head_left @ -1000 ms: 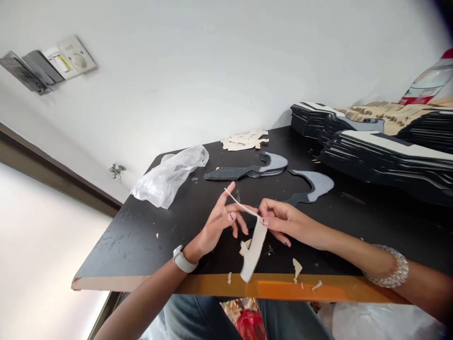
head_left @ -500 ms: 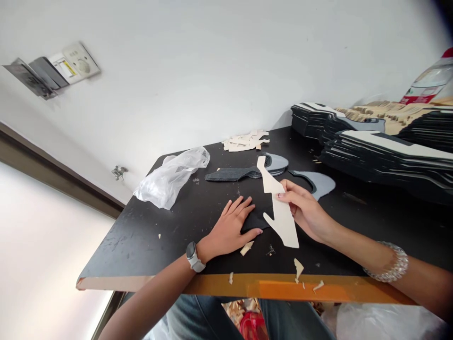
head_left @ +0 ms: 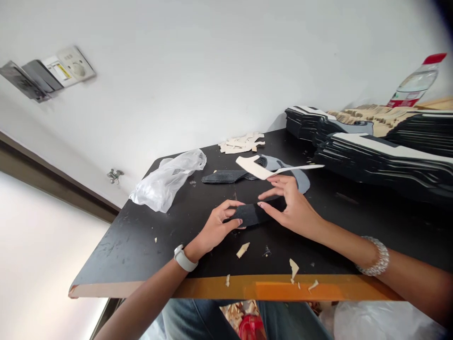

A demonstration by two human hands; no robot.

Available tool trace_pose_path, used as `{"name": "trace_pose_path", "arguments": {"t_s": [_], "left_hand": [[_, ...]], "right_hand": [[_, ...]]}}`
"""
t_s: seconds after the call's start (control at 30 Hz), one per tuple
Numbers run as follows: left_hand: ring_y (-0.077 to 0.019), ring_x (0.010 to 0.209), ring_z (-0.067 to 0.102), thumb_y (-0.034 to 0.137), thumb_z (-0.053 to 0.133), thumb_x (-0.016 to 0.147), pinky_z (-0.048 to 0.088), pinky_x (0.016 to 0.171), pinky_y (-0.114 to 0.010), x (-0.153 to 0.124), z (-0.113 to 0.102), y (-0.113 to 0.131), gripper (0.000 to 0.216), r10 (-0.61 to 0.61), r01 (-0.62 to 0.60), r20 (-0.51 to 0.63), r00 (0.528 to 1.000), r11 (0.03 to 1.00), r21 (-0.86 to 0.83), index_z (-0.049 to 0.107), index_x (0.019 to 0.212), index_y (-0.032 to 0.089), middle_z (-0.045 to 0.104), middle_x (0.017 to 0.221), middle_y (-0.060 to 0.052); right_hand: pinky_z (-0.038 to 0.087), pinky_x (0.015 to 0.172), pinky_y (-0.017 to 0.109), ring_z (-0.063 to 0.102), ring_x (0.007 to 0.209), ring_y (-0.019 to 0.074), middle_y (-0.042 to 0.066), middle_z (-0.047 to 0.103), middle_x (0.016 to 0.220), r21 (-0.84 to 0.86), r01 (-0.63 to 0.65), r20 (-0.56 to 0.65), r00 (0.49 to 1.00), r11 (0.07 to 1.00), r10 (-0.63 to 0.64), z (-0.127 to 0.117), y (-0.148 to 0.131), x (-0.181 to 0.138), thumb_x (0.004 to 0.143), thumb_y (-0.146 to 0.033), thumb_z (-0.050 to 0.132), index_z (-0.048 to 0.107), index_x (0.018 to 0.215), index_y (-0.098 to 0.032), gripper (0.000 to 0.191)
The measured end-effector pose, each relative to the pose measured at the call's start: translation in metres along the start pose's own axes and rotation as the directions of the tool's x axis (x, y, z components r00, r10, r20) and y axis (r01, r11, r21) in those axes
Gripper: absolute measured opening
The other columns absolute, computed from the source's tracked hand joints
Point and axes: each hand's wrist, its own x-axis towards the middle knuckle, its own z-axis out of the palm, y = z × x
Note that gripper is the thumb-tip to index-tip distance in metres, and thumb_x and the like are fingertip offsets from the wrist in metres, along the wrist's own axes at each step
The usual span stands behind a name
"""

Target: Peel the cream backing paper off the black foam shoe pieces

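My left hand pinches the left end of a dark fabric piece, fingers behind it and thumb in front. Over the right part of that piece is my right hand, its fingers apart and the thumb tip at the fabric's upper edge. A cream cut-out sheet is seen edge-on in part above the right fingertips; whether they touch it I cannot tell. Behind it lies a small stack of grey-black shaped pieces, partly hidden by the sheet. The right hand partly covers another light-grey curved piece.
Tall stacks of black pieces stand at the right, with a bottle behind. A plastic bag lies on the left of the black table. Cream scraps are heaped near the wall; smaller bits lie near the front edge.
The cream sheet has moved up and left the right thumb's grip, turning nearly flat. My left hand went from lying flat to pinching the dark piece, and the right hand came over to it.
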Motion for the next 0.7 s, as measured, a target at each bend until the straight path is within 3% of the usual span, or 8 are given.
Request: {"name": "trace_pose_path", "arguments": {"t_s": [0.1, 0.3, 0.43, 0.57, 0.7], "left_hand": [[-0.0168, 0.082, 0.063, 0.025, 0.073, 0.074, 0.053, 0.08, -0.034, -0.002, 0.0, 0.003, 0.039, -0.003, 0.003, -0.014, 1.0, 1.0, -0.004, 0.059, 0.109, 0.015, 0.067, 0.087, -0.004], [-0.0179, 0.083, 0.062, 0.025, 0.072, 0.075, 0.057, 0.073, -0.031, -0.003, -0.002, 0.003, 0.042, -0.025, 0.025, -0.016, 1.0, 0.999, 0.033, 0.062, 0.115, 0.017, 0.068, 0.087, -0.004], [-0.0173, 0.086, 0.063, 0.025, 0.07, 0.079, 0.056, 0.078, -0.034, -0.005, -0.001, 0.005, 0.05, -0.019, 0.021, 0.081, 0.997, 1.0, -0.023, 0.056, 0.126, 0.022, 0.067, 0.1, -0.005], [-0.0159, 0.086, 0.067, 0.023, 0.066, 0.083, 0.052, 0.09, -0.036, -0.01, 0.002, 0.008, 0.056, -0.033, 0.029, 0.144, 0.989, 0.999, 0.033, 0.048, 0.136, 0.029, 0.064, 0.116, -0.006], [-0.0244, 0.113, 0.059, 0.023, 0.061, 0.087, 0.049, 0.097, -0.04, -0.013, 0.002, 0.009, 0.06, -0.024, 0.028, 0.259, 0.966, 1.0, -0.012, 0.038, 0.142, 0.034, 0.055, 0.132, -0.007]], "right_hand": [[0.047, 0.092, 0.049, 0.067, 0.086, 0.0202, 0.01, 0.049, 0.121, -0.046, 0.016, 0.092, 0.996, 0.999, -0.011, 0.0, 0.006, 0.0, 0.088, -0.029, 0.054, 0.028, 0.115, -0.026, 0.038], [0.048, 0.087, 0.045, 0.063, 0.08, 0.0197, 0.001, 0.055, 0.086, -0.039, 0.036, 0.158, 0.987, 0.999, -0.03, 0.001, 0.011, 0.0, 0.088, -0.027, 0.055, 0.03, 0.12, -0.025, 0.041], [0.05, 0.081, 0.041, 0.06, 0.073, 0.0163, 0.003, 0.054, 0.095, -0.043, 0.024, 0.078, 0.997, 0.999, -0.021, 0.003, 0.01, -0.001, 0.087, -0.023, 0.054, 0.033, 0.12, -0.025, 0.039], [0.05, 0.079, 0.04, 0.059, 0.071, 0.0151, 0.005, 0.054, 0.103, -0.056, -0.017, 0.047, 0.999, 0.998, 0.02, 0.003, 0.006, -0.003, 0.087, -0.024, 0.056, 0.034, 0.119, -0.026, 0.04], [0.051, 0.08, 0.04, 0.06, 0.073, 0.0168, 0.002, 0.055, 0.091, -0.066, -0.028, 0.088, 0.996, 0.997, 0.034, 0.004, 0.007, -0.004, 0.087, -0.023, 0.055, 0.034, 0.12, -0.026, 0.04]]}}
